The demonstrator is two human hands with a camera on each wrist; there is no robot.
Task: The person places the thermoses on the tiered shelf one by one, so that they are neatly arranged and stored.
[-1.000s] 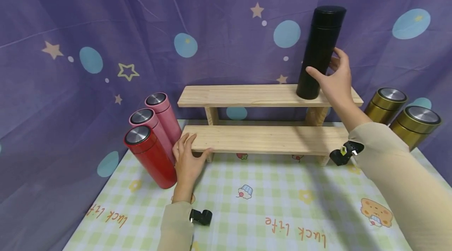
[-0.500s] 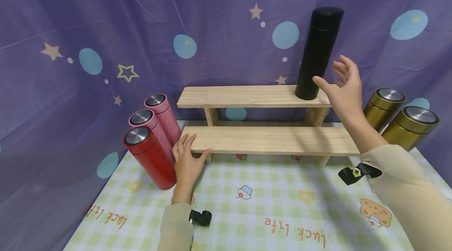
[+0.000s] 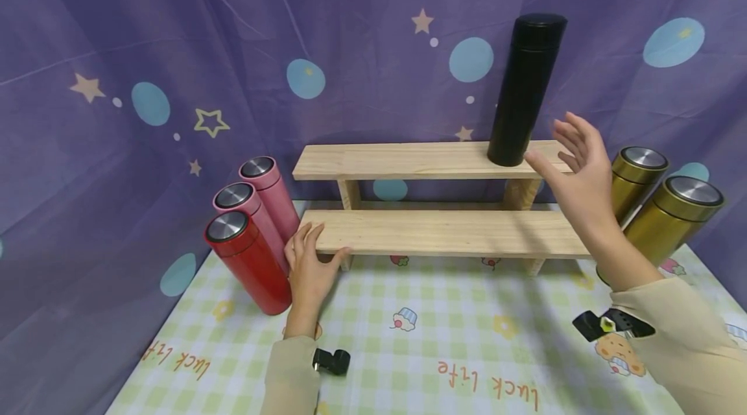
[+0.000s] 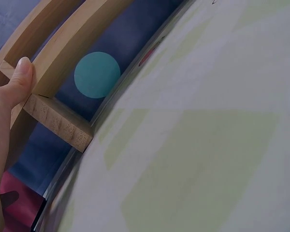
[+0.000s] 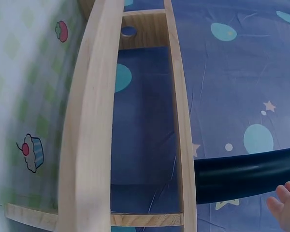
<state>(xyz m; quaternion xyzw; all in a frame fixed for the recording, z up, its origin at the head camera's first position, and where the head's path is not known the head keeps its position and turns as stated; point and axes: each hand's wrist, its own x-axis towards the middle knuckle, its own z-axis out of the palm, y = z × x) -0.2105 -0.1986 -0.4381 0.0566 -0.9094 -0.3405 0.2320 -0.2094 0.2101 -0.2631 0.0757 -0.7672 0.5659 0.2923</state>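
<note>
Towards the right end of the upper shelf (image 3: 397, 159), as I view it remotely, the black bottle (image 3: 525, 91) stands upright. The right hand (image 3: 583, 188) lies just right of its base, fingers spread and loosely bent, gripping nothing. At the left, the left hand (image 3: 312, 266) holds the lower shelf (image 3: 432, 231) by its left end, fingers on top, thumb along the near edge. I judge the tall, narrow bottle the chief hazard: a brush from the right thumb, or a tug by the left hand, could topple it. I note also the nearer gold bottle (image 3: 668, 224), exposed to a sideways swing of the right arm.
</note>
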